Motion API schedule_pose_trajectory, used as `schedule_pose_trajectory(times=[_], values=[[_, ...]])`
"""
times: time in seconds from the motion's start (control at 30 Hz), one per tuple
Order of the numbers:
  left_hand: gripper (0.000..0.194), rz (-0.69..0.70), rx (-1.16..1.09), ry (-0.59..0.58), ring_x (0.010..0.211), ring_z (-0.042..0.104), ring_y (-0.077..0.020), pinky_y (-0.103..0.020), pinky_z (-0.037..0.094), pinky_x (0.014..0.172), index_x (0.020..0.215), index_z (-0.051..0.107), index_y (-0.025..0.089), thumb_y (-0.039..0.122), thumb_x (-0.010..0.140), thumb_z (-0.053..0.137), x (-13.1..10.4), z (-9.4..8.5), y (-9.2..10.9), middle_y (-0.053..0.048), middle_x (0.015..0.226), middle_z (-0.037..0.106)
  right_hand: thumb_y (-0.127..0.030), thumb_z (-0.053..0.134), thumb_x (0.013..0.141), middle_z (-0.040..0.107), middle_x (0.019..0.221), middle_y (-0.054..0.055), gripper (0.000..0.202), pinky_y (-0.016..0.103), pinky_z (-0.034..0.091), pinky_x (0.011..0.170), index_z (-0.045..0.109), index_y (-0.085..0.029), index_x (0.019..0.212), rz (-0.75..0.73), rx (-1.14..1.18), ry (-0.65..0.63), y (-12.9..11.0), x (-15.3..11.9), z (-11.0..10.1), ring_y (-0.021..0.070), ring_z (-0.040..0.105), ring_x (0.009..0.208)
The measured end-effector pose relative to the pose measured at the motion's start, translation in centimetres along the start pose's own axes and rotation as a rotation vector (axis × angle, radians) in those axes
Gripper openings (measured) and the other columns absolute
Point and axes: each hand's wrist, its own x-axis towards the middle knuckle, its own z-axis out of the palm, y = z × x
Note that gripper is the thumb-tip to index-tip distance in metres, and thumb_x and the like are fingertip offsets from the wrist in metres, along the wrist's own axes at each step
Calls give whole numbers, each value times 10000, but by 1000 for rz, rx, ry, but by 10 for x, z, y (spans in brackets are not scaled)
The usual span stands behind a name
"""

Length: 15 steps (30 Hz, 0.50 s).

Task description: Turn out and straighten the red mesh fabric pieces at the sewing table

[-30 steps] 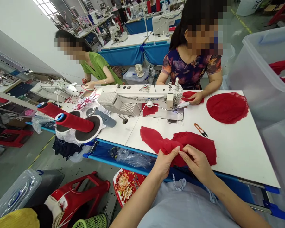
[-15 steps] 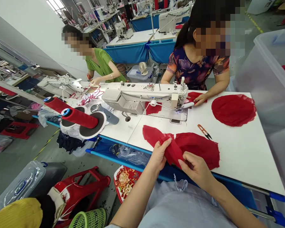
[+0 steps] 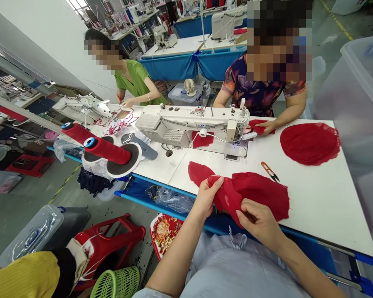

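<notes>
A piece of red fabric [image 3: 226,196] is stretched between my two hands at the table's front edge. My left hand [image 3: 207,193] pinches its left side, thumb on top. Lower down on the right, my right hand [image 3: 257,219] grips the fabric's edge between thumb and curled fingers. More red cloth [image 3: 264,194] spreads on the white table [image 3: 317,207] behind my hands; whether it is joined to the held piece I cannot tell. Orange-handled thread snips [image 3: 270,171] lie just beyond it.
A sewing machine [image 3: 186,124] stands across the table, where a co-worker's hand [image 3: 265,127] rests on red cloth. A red fabric pile [image 3: 311,143] lies at the right. Red thread cones [image 3: 108,151] stand at the left. A floral stool [image 3: 164,234] and green basket [image 3: 118,283] are below.
The held fabric has shifted and folded slightly between my hands, and both hands keep their grip. The view has moved a little, and the co-worker across the table has leaned.
</notes>
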Motion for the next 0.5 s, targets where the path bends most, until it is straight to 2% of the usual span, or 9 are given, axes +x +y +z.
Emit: schedule_pose_trajectory(times=[0.13, 0.27, 0.5], values=[[301, 19, 53, -17, 555, 538, -83, -198, 433, 565, 709, 624, 138, 400, 652, 764, -2, -1, -1, 5, 624, 621, -245, 460, 877, 380, 595, -46, 258, 235, 305, 453, 354, -226, 642, 35, -14, 10, 0, -1, 2, 103, 358, 498], [290, 53, 99, -36, 584, 539, -85, -200, 427, 585, 765, 629, 139, 394, 686, 741, -1, -3, -5, 1, 664, 622, -318, 480, 897, 387, 585, -50, 312, 242, 309, 474, 343, -224, 633, 105, -31, -27, 0, -1, 10, 107, 356, 516], [333, 28, 31, 39, 543, 516, -90, -207, 404, 547, 702, 604, 150, 433, 633, 766, 0, 1, -6, 19, 599, 584, -268, 400, 910, 342, 556, -48, 338, 265, 267, 473, 271, -228, 600, 45, -49, -73, -2, 0, 14, 105, 326, 497]])
